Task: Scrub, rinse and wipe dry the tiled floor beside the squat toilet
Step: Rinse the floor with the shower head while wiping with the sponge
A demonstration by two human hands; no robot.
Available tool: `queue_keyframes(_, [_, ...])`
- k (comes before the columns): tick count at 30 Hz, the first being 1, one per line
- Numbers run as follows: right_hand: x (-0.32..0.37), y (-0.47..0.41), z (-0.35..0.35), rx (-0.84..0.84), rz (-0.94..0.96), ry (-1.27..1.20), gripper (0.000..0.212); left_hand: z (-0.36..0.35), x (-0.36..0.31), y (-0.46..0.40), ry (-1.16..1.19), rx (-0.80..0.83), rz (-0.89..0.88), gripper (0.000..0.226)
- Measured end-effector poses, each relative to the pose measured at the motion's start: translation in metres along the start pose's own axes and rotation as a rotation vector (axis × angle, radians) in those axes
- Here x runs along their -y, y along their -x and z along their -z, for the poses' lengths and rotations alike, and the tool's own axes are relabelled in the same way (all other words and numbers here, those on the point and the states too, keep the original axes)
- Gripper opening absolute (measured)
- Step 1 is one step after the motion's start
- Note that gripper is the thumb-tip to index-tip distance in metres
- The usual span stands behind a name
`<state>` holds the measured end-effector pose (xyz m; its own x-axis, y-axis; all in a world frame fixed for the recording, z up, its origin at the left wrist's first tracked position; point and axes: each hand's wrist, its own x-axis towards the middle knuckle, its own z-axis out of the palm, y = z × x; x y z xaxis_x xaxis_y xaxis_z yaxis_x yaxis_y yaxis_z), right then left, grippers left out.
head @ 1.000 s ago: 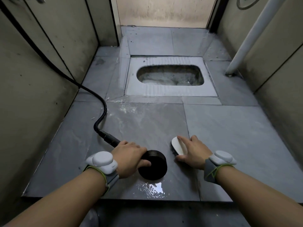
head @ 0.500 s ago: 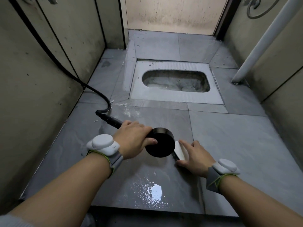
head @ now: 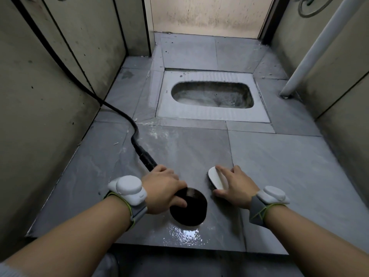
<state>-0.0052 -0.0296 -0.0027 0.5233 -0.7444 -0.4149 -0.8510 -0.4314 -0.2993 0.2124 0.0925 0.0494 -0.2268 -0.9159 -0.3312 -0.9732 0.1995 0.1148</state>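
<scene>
Left grip (head: 162, 189) closed around the handle of a black shower head (head: 188, 206), thumb against the round head, disc facing down toward the tiled floor (head: 289, 176). Black hose (head: 119, 111) attached at the far end of the handle, just beyond this grip, then climbing along the wall on the left. Right grip (head: 234, 186) laid over a white scrub brush (head: 216, 177), fingers spread along its back and thumb at its near end, pressing it onto the floor; bristles dark and mostly hidden under the white body. Brush just to the right of the shower head, near but apart from it.

Floor made of large grey stone-like tiles with thin joints and faint pale streaks. Wet, shiny puddle (head: 184, 234) directly below the left grip, close to the near edge of the step, with a bright reflection. Whitish foam or residue (head: 157, 134) further ahead of the left grip, near the joint before the squat toilet (head: 212, 96). Toilet pan pale grey with ribbed foot rests, set into the floor well ahead of both grips, some water inside the bowl. White pipe (head: 311, 54) slanting down to the floor far to the right of the right grip. White devices on grey straps worn on both wrists.
</scene>
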Motion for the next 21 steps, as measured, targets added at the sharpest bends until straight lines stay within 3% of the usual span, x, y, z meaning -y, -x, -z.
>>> queue_keyframes(5, [0.008,0.007,-0.002,0.025,0.035,0.022,0.086,-0.013,-0.009,0.018,0.016,0.074,-0.008,0.061])
queue_keyframes(13, [0.026,0.058,-0.042,0.013,-0.002,0.033,0.082,-0.036,-0.037,0.074,0.05,0.168,-0.014,0.058])
queue_keyframes(17, [0.037,0.062,-0.067,-0.088,-0.066,-0.068,0.082,-0.04,-0.024,0.088,0.017,0.202,0.008,0.05])
queue_keyframes(21, [0.042,0.057,-0.064,-0.048,-0.08,0.015,0.082,-0.038,-0.006,0.09,0.021,0.207,-0.008,0.051])
